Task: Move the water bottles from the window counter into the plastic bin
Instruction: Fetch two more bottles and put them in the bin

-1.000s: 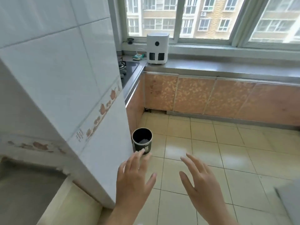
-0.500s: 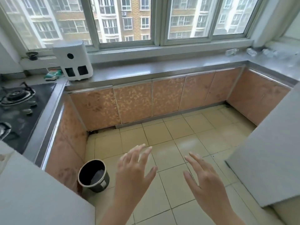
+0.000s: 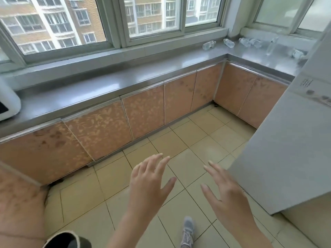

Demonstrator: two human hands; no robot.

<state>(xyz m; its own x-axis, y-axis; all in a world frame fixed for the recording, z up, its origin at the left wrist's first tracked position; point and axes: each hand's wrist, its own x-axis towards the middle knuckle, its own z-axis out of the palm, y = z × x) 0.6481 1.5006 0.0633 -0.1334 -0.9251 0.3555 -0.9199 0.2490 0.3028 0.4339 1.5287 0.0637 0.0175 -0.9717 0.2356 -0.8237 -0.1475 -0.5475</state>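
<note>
The left hand (image 3: pixel 149 183) and the right hand (image 3: pixel 226 194) are hovering over the tiled floor (image 3: pixel 180 144) with fingers spread and straight, and they are holding nothing. The water bottles (image 3: pixel 250 42) are lying on their sides at the far right corner of the steel worktop (image 3: pixel 125 81), under the window (image 3: pixel 152 17), well apart from both hands. The plastic bin is not showing in this view. I think the person is only approaching, so no bottle is moved yet. The clear bottles may roll along the smooth worktop toward its front edge if one is pushed during the reach, because nothing is stopping them. The white fridge (image 3: pixel 286 149) is narrowing the way on the right side, so an elbow may hit it. The floor between the cabinets (image 3: pixel 143 111) and the fridge is giving open room for walking.
</note>
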